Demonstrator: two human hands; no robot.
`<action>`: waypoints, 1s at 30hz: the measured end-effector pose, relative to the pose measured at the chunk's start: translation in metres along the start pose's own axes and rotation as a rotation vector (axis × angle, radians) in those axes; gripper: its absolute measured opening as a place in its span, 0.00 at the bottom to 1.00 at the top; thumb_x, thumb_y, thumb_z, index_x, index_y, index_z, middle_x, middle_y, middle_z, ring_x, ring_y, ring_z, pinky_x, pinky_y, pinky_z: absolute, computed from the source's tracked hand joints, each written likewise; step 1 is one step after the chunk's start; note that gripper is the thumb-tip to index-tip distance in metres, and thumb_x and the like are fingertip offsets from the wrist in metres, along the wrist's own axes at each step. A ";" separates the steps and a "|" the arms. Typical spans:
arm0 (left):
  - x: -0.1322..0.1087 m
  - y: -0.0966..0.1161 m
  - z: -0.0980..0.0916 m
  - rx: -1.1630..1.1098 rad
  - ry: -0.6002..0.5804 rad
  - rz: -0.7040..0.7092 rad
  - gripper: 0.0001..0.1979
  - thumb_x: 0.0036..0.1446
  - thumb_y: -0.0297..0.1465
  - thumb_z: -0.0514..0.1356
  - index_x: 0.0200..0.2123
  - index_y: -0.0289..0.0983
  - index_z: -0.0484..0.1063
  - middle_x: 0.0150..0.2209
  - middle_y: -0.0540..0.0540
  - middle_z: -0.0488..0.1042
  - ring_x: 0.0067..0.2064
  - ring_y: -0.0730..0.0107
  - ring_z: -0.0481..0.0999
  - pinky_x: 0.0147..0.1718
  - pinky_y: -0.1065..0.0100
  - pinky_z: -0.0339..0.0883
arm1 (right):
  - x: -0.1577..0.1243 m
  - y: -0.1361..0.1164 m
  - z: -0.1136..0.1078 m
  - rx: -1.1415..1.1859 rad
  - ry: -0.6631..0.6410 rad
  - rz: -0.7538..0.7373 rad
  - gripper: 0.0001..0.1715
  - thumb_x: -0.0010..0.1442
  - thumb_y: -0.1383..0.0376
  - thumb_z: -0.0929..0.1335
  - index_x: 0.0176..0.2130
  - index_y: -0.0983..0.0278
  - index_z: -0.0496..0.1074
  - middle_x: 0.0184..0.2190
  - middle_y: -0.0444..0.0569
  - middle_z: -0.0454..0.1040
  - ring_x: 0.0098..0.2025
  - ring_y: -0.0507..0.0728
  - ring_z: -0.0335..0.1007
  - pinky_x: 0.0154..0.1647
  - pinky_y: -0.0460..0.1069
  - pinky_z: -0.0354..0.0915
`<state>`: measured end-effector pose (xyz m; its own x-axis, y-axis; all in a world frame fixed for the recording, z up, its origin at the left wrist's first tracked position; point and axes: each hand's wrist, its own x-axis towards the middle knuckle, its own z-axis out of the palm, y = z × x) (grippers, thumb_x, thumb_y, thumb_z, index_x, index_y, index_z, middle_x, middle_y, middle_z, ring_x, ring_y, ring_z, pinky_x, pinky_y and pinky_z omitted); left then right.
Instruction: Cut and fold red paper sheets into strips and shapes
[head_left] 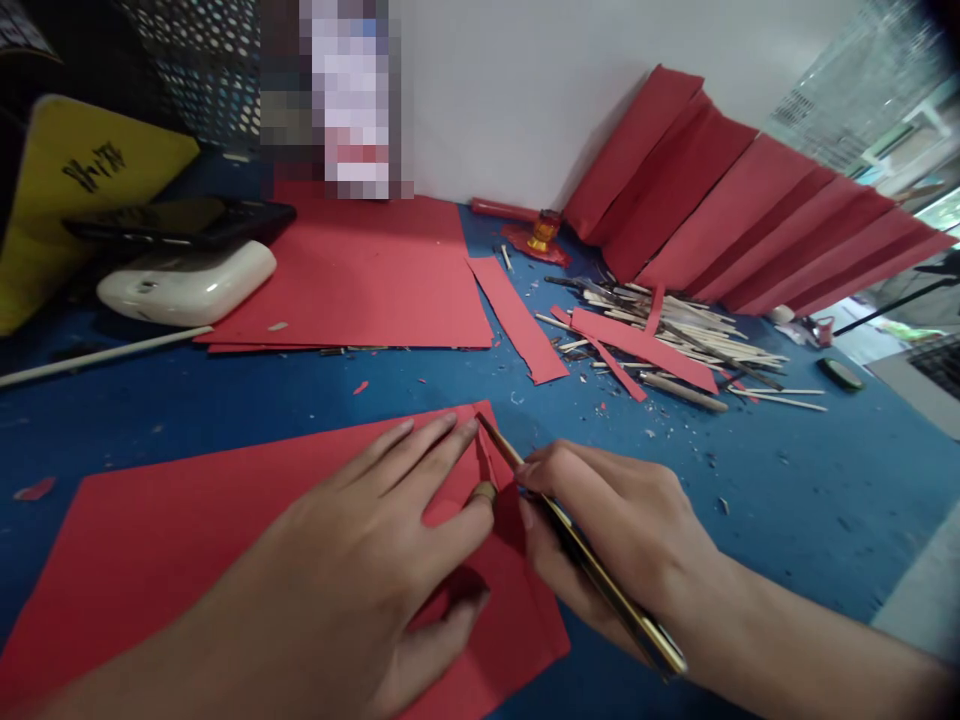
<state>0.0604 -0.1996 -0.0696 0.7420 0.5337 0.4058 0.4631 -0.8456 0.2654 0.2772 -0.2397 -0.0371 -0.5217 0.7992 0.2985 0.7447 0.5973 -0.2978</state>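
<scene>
A large sheet of red paper lies slanted across the front of the table. My left hand rests palm down on its right part, fingers stretched out. Between my right thumb and fingers is a slim gold-and-black pen-shaped tool; my right hand grips it near its front. Its tip meets the paper close to the upper right corner, just beside my left fingertips. A narrow flap or crease runs down the paper near that tip; I cannot tell whether it is cut through.
More red sheets lie behind, with a red strip beside them. Thin sticks are heaped at the right, before a pleated red paper piece. A white rounded device with a black phone on top stands left.
</scene>
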 end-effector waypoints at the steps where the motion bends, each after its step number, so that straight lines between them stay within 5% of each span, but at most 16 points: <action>1: 0.000 0.000 0.000 -0.007 -0.006 -0.006 0.17 0.58 0.40 0.60 0.48 0.41 0.77 0.61 0.39 0.73 0.62 0.48 0.69 0.61 0.48 0.65 | 0.001 0.000 0.001 0.000 -0.002 0.004 0.07 0.64 0.74 0.61 0.41 0.64 0.64 0.29 0.44 0.70 0.27 0.50 0.64 0.26 0.44 0.59; 30: 0.003 -0.001 -0.004 -0.029 -0.043 -0.033 0.13 0.57 0.40 0.62 0.42 0.41 0.79 0.60 0.36 0.73 0.63 0.44 0.70 0.58 0.45 0.69 | 0.009 0.001 0.012 -0.103 0.047 -0.061 0.14 0.67 0.74 0.60 0.31 0.67 0.68 0.28 0.47 0.69 0.28 0.52 0.61 0.28 0.45 0.60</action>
<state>0.0603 -0.1976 -0.0651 0.7468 0.5599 0.3590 0.4737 -0.8266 0.3037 0.2684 -0.2312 -0.0460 -0.5495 0.7560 0.3558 0.7522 0.6330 -0.1833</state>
